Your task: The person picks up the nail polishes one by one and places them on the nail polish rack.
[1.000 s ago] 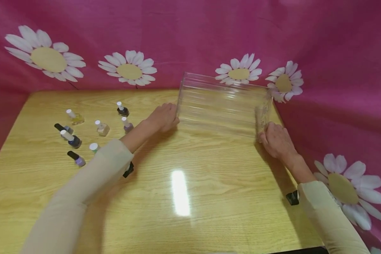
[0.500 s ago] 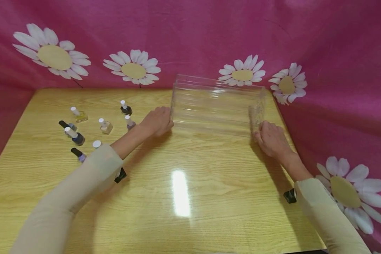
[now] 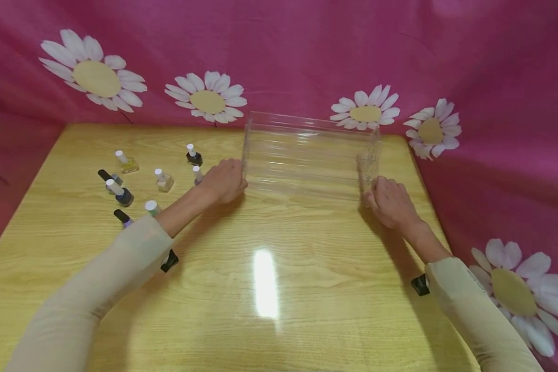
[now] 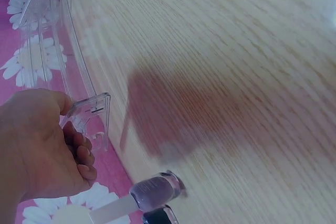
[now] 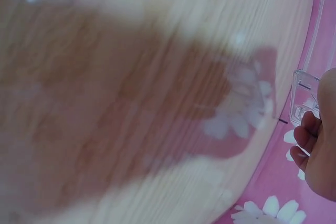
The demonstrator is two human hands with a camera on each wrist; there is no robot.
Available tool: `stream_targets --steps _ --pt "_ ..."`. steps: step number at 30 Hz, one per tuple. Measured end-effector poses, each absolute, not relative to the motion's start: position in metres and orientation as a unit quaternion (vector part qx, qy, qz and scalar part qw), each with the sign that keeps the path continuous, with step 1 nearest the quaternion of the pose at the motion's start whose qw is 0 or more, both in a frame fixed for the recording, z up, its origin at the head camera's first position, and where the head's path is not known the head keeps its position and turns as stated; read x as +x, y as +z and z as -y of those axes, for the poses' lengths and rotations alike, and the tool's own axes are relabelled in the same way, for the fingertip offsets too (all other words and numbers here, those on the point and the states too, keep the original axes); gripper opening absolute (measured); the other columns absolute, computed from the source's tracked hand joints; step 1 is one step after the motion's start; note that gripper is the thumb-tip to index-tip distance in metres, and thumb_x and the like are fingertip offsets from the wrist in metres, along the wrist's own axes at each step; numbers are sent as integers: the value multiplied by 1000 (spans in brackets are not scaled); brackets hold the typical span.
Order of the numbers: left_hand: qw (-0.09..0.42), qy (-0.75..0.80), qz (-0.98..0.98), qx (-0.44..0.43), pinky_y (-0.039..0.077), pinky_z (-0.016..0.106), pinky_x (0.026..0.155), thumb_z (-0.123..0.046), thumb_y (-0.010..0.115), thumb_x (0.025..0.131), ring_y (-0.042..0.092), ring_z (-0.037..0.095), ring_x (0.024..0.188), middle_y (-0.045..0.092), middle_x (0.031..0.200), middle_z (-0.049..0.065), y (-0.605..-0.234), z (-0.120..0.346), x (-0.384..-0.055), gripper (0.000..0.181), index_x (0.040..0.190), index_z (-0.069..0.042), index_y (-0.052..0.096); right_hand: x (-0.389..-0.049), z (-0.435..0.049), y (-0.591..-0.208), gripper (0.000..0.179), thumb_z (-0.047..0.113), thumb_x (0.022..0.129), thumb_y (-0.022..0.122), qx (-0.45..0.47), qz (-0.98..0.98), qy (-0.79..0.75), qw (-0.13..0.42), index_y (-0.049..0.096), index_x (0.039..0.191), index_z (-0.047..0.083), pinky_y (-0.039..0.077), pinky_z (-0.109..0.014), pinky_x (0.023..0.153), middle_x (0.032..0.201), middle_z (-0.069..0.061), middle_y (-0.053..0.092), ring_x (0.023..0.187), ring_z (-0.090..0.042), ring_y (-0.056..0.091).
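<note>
A clear plastic tiered rack (image 3: 307, 155) stands toward the back of the wooden table (image 3: 316, 289), its long ridged steps facing me. My left hand (image 3: 224, 181) grips its left end. In the left wrist view, the thumb of the left hand (image 4: 42, 145) lies on the rack's clear end panel (image 4: 92, 111) with the fingers curled under. My right hand (image 3: 390, 201) holds the opposite end near the front corner. The right wrist view has curled fingers of the right hand (image 5: 320, 135) at the clear corner (image 5: 304, 95); most of that hand falls outside the frame.
Several nail polish bottles stand on the left of the table, among them a yellow one (image 3: 129, 164), a beige one (image 3: 165, 182) and a dark blue one (image 3: 123, 196). My left forearm overlaps some. Behind hangs a pink cloth (image 3: 283, 57) with printed daisies.
Both hands and the rack have shifted left and slightly toward me across the table. The head view has turned a little, so the bottles and daisies appear further right.
</note>
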State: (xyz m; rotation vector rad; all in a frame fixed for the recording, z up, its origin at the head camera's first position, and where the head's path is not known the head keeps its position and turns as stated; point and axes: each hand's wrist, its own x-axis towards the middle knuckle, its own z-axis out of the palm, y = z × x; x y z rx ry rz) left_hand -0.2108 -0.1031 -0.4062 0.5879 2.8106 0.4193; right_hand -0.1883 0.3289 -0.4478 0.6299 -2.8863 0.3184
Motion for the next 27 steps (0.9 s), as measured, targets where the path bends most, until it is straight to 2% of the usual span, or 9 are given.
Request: stream_targets --steps 12,19,27 --pt "121 133 -969 167 49 49 82 -17 41 101 50 35 97 50 103 21 -407 113 -205 29 111 9 47 -194 -313 -447 20 17 100 48 214 970 94 67 45 91 0 37 -50 63 76 -14 45 75 -40 49" --pt "126 108 -975 149 49 51 86 -18 42 102 51 38 105 52 109 25 -405 111 -203 35 118 13 46 -199 -309 -449 20 18 101 47 215 970 95 61 45 93 0 36 -47 63 77 -14 45 74 -37 48" --pt "136 82 -980 117 50 50 83 -20 42 102 52 39 105 51 109 27 -405 112 -203 38 120 14 46 -206 -302 -453 21 17 101 47 209 973 88 47 44 93 -1 37 -47 65 78 -14 45 75 -37 48"
